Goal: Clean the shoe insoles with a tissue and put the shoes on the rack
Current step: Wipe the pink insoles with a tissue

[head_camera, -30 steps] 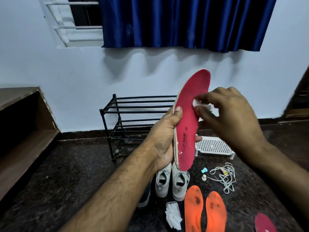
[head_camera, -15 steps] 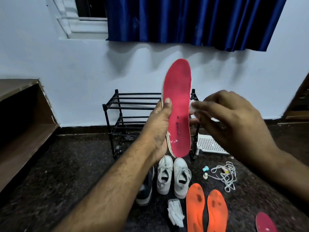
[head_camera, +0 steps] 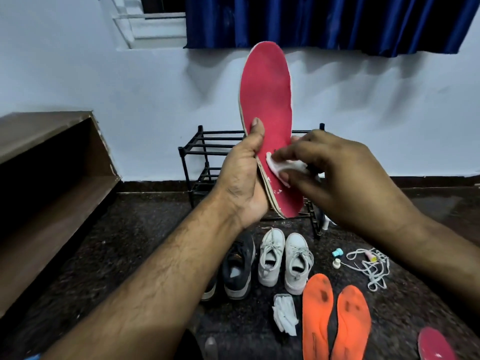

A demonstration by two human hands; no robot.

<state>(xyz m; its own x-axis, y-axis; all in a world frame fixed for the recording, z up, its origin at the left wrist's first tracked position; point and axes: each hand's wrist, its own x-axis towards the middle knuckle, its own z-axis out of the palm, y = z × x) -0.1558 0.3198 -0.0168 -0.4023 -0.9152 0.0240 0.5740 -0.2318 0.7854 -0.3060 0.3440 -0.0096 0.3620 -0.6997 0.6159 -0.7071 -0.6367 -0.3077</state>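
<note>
My left hand (head_camera: pixel 241 178) grips a red insole (head_camera: pixel 267 100) upright by its lower half, thumb on the red face. My right hand (head_camera: pixel 345 178) pinches a white tissue (head_camera: pixel 280 166) and presses it against the lower part of that insole. Behind them stands the black metal shoe rack (head_camera: pixel 207 149), its bars bare where visible. On the floor below are a pair of white sneakers (head_camera: pixel 284 258), a dark shoe (head_camera: pixel 237 266), two orange insoles (head_camera: pixel 335 318) with dark stains, and a second red insole (head_camera: pixel 433 344) at the bottom right corner.
A pack of white tissues (head_camera: pixel 284 314) lies next to the orange insoles. Loose white laces (head_camera: pixel 371 266) and two small caps (head_camera: pixel 337 258) lie to the right. A wooden shelf unit (head_camera: pixel 52 190) stands at the left. A blue curtain (head_camera: pixel 324 19) hangs on the wall.
The insole has turned its red face more toward me and sits higher. My right hand has moved the tissue down from the insole's middle edge onto its lower part.
</note>
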